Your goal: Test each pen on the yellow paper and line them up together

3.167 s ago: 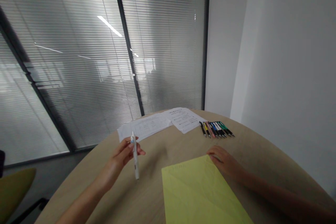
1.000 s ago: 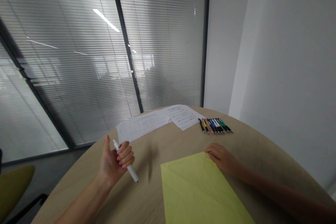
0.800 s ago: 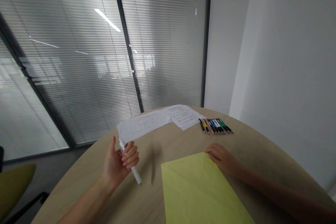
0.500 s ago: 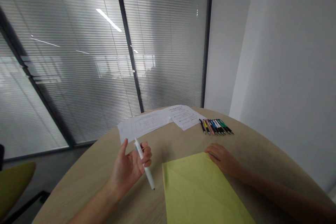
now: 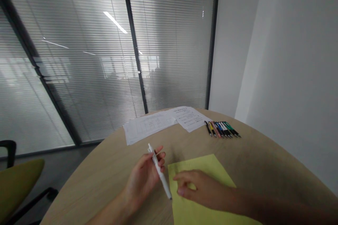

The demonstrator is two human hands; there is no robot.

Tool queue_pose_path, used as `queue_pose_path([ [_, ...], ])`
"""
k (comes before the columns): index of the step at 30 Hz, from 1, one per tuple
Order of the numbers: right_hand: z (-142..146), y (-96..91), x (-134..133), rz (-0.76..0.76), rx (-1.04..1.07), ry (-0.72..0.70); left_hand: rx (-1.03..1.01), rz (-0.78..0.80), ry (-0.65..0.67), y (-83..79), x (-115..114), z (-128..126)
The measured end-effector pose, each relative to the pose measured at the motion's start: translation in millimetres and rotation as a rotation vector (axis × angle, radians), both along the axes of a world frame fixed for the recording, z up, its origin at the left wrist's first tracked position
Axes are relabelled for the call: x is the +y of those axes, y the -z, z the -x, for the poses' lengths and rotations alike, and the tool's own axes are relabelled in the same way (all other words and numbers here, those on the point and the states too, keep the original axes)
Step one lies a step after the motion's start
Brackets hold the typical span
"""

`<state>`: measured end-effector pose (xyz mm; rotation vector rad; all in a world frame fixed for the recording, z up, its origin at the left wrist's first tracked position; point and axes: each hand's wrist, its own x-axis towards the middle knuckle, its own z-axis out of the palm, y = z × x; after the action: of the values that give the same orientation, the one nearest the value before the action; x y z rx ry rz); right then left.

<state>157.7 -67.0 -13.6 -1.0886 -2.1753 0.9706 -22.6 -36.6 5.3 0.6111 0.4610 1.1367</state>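
Head view, looking forward and down across a round wooden bench (image 5: 100, 186); clock positions are read around the bench's centre, with 12 o'clock pointing away from me.

- Left hand (image 5: 144, 179): at 7 o'clock, clenched around a white pen (image 5: 159, 172), with the thumb and fingers closed on its upper half.
- White pen: tilted across my grip, its upper end pointing to 11 o'clock and its lower end to 5 o'clock. The lower end sits just at the left edge of the yellow sheet; I cannot tell whether they touch.
- Right hand (image 5: 195, 186): at 5 o'clock, palm down and grasping nothing, with the fingers loosely curled over the yellow sheet. Contact with the sheet cannot be told from this view.
- Yellow sheet (image 5: 203, 167): lies flat on the bench at 5 o'clock, tilted to the bench edge and partly covered by my right hand.
- Printed white papers (image 5: 149, 126): two overlapping sheets lie at 12 o'clock near the far edge.
- Row of pens (image 5: 222, 129): black, yellow, pink, blue, white and green pens lie side by side at 1 o'clock, just beside the papers.
- Surroundings: a glass partition with blinds (image 5: 79, 70) stands beyond the bench at 11 o'clock, a white wall (image 5: 290, 59) at 2 o'clock, and an olive chair (image 5: 18, 179) at 8 o'clock.
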Motion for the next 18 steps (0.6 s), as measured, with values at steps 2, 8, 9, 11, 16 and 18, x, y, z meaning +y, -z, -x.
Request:
queue_pose_path([
  [2, 15, 5.3, 1, 0.263, 0.120, -0.008, -0.005, 0.009, -0.028, 0.8, 0, 0],
  [8, 36, 24.2, 14, 0.546, 0.511, -0.126, 0.056, 0.027, -0.027, 5.7, -3, -2],
  [9, 36, 24.5, 14, 0.564, 0.531, -0.141, 0.081, 0.020, -0.016, 6.6, -4, -3],
  [11, 33, 23.0, 14, 0.595, 0.545, -0.171, 0.139, -0.011, 0.005, 8.1, -4, -5],
  [16, 20, 18.3, 9, 0.611, 0.524, -0.198, 0.224, -0.148, 0.119, 7.7, -5, -7],
  [18, 16, 19.8, 8, 0.583, 0.489, -0.167, 0.170, -0.171, 0.198, 5.4, -6, -8],
])
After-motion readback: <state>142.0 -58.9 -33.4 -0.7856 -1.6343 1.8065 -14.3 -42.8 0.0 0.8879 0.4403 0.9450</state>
